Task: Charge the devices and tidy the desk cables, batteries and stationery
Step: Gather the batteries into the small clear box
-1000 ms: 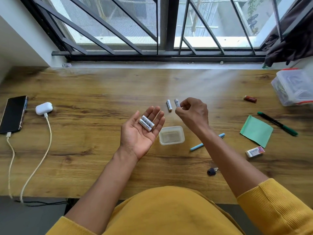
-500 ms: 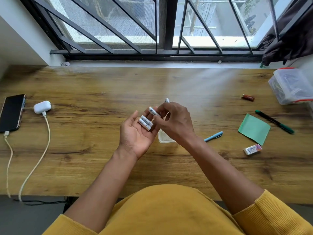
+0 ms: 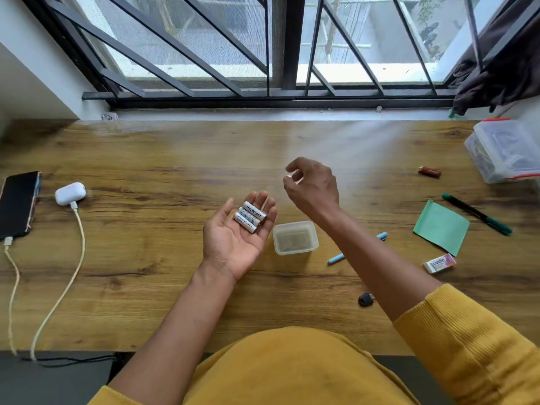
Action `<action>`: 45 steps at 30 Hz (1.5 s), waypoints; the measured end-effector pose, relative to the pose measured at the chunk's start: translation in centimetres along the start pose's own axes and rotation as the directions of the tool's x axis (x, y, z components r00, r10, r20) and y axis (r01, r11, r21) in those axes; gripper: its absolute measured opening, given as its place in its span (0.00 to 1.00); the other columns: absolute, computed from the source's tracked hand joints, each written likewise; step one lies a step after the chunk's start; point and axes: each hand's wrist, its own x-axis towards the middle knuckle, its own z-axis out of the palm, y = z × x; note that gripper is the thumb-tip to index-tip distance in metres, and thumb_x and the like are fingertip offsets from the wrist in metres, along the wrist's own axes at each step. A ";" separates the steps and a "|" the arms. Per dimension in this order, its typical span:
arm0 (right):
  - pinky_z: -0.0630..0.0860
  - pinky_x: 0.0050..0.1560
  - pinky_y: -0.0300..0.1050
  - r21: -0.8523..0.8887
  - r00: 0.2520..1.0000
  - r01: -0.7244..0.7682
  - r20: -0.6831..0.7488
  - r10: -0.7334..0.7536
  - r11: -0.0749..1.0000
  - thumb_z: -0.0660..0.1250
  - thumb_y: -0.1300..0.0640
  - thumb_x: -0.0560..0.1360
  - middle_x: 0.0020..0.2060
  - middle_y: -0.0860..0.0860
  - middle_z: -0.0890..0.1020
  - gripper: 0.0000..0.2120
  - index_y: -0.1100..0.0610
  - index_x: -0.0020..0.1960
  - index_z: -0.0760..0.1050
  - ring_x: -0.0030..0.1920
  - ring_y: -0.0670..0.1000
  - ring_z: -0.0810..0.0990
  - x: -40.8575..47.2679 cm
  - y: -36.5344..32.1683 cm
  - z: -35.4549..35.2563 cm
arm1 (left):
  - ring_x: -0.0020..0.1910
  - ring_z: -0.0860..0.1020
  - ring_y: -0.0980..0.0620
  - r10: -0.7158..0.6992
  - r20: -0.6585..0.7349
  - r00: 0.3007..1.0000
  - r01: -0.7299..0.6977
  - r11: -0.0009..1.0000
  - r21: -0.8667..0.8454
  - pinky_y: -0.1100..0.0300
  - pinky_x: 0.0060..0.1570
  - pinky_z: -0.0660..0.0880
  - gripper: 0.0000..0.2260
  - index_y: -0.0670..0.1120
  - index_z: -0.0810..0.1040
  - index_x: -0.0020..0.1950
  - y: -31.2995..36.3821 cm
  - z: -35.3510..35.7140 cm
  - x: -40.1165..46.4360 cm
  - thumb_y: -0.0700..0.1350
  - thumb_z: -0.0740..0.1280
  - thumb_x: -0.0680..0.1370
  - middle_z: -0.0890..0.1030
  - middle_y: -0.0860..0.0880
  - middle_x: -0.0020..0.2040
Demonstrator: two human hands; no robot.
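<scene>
My left hand lies palm up over the wooden desk, fingers fairly straight, carrying three white batteries side by side. My right hand hovers further back with its fingers curled. Its thumb and forefinger pinch a fourth white battery, of which only the tip shows. A small clear tub stands empty just right of my left hand. At the far left a black phone and a white earbud case each have a white cable plugged in.
To the right lie a blue pen, a green paper square, a dark green pen, an eraser and a red battery. A clear lidded box sits at the back right. A small black object lies under my right forearm.
My right hand laid a third battery on my left palm, then moved back out to the last white battery on the desk. My left hand stayed palm up.
</scene>
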 end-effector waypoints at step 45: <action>0.82 0.44 0.52 0.084 0.950 0.213 -0.251 -0.186 0.973 0.72 0.59 0.75 0.38 0.47 0.85 0.03 0.55 0.48 0.84 0.38 0.48 0.82 -4.9 3.1 -6.2 | 0.67 0.81 0.34 -0.079 0.052 0.996 0.075 0.994 0.078 0.41 0.73 0.73 0.24 0.33 0.72 0.75 -4.3 2.8 -0.1 0.49 0.61 0.86 0.81 0.35 0.68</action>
